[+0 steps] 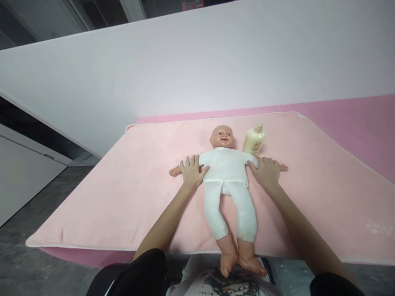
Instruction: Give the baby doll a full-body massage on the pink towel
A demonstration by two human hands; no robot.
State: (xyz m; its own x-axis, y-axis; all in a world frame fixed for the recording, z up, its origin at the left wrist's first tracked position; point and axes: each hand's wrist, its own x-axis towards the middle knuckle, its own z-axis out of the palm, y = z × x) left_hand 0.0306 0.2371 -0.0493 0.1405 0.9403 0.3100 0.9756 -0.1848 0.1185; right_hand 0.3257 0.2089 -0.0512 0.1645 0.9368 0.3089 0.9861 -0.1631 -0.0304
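A baby doll [226,164] in white cloth lies on its back with both arms spread sideways. My left hand [192,172] rests over the doll's arm on the left side of the view, fingers spread and thumb beside the torso. Across the doll's other arm lies my right hand [266,172], its fingers apart and thumb near the white sleeve. Each doll hand sticks out past mine. A pale yellow pump bottle [254,139] stands by the doll's shoulder, just beyond my right hand. The doll's feet reach over the near edge.
A pale pink blanket [138,185] covers much of a pink surface [364,131]. Behind it rises a white panel [216,61]. Grey floor [18,255] shows at the left, along with a white cabinet front [24,172].
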